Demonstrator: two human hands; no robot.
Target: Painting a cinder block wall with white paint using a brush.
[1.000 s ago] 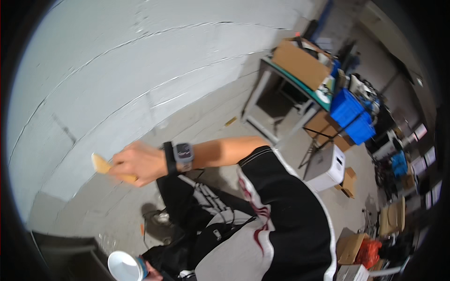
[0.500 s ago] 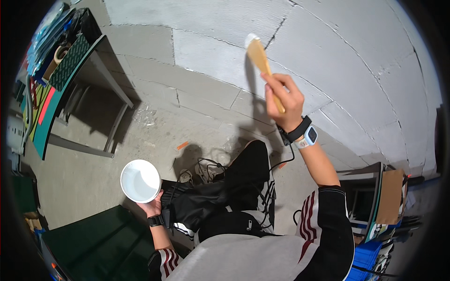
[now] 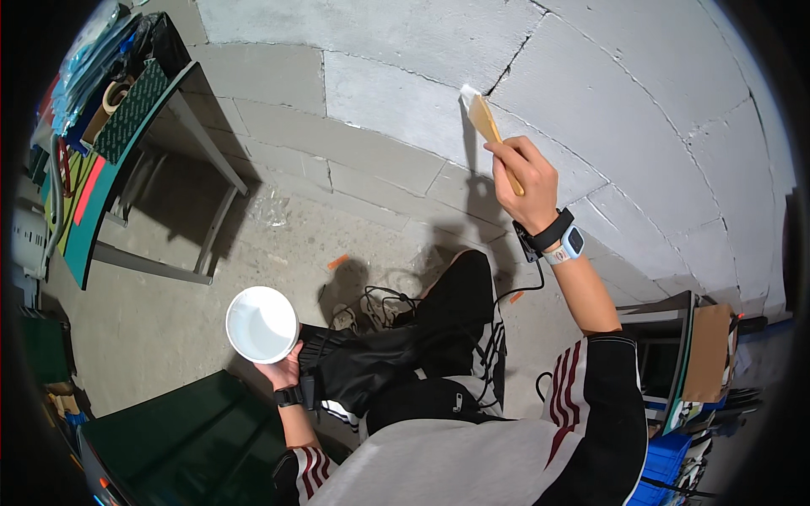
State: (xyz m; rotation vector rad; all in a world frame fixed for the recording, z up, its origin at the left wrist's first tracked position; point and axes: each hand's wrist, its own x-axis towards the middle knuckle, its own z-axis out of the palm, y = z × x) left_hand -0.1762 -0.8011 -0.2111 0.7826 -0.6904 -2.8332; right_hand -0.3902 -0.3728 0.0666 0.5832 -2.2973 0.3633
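My right hand grips the wooden handle of a paintbrush, its white bristle end up against the block wall. Part of the wall around the brush looks whiter than the grey blocks lower down. At lower left, my left hand is closed round the underside of a white tub, held with its mouth up. Pale white material shows inside the tub; how much there is I cannot tell.
A green-topped table with piled bags, tape and tools stands at the left. Near my left arm is a dark green panel. At right are a small table with a cardboard piece and a blue crate. Cables run by my legs.
The brush and my right hand have come down and slightly right along the wall. The whole view has shifted a little, and the tub stays in my left hand.
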